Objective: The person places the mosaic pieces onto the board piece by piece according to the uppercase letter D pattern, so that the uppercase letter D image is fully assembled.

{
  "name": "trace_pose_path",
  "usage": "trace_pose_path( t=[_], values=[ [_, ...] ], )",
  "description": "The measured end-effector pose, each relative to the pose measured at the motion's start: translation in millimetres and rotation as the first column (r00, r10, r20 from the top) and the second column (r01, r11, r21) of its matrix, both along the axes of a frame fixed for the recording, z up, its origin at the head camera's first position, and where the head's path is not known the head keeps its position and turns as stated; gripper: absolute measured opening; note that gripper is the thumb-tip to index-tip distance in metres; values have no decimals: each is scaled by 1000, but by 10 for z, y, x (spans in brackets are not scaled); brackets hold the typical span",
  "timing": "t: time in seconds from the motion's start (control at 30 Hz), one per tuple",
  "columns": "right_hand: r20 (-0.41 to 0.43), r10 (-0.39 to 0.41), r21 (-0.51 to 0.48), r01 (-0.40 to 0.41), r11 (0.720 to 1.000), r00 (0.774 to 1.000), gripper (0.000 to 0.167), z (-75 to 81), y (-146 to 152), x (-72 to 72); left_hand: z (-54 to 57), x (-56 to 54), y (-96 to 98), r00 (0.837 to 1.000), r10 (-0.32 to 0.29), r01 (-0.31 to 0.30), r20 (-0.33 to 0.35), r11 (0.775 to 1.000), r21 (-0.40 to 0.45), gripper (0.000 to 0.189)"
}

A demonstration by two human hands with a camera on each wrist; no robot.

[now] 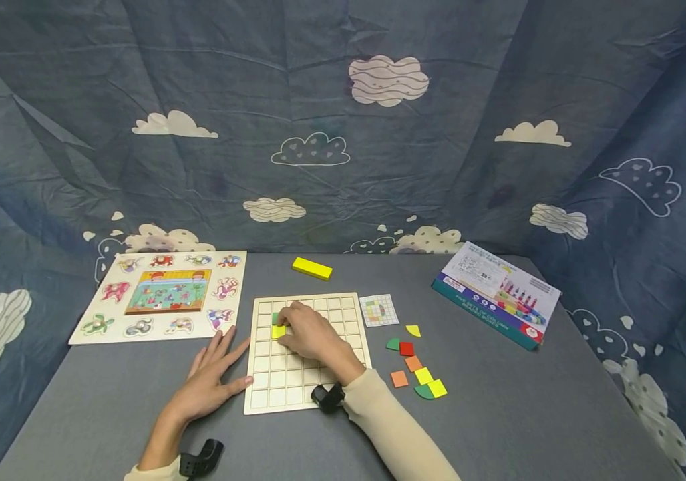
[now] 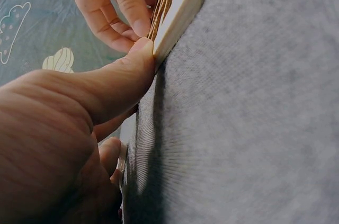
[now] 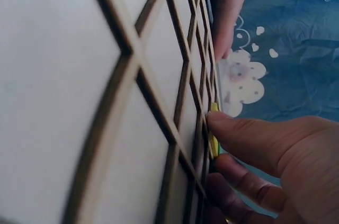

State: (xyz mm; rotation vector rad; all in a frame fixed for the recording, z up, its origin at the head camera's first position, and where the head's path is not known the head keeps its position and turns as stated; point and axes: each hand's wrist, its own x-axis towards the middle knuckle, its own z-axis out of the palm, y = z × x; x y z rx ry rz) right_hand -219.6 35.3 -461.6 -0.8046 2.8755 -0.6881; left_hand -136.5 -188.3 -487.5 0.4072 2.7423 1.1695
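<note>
A pale wooden grid board (image 1: 268, 381) lies in the middle of the grey table. Over its upper left part, my right hand (image 1: 309, 332) bends its fingers down to the cells. Thumb and fingertips close in on a yellow square tile (image 3: 214, 145) in the right wrist view. A green tile (image 1: 275, 318) shows just above the yellow one, partly covered by the fingers. My left hand (image 1: 210, 381) lies spread on the table to the left, its thumb against the board's side edge. In the left wrist view that thumb (image 2: 119, 83) presses the edge near a corner.
Right of the board stand a small pattern card (image 1: 379, 310) and loose tiles, among them a red square (image 1: 406, 349) and an orange square (image 1: 399, 379). A yellow block (image 1: 312, 268) lies behind, a picture puzzle (image 1: 168, 292) at left, a box (image 1: 495, 294) at right.
</note>
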Motion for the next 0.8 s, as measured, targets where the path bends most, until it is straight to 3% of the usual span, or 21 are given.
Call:
trace_pose_path(
  t=[0.3, 0.57, 0.8],
  values=[
    [21, 71, -69, -69, 995, 997, 25, 170, 121, 61, -5, -11, 4, 1000, -2, 2, 1, 1000, 8, 75],
    [43, 184, -151, -175, 973, 982, 25, 350, 376, 218, -5, -2, 9, 1000, 3, -3, 1, 1000, -3, 75],
    [58, 228, -157, -217, 963, 972, 26, 428, 672, 372, -4, -4, 10, 1000, 1, -2, 10, 1000, 12, 75]
  ],
)
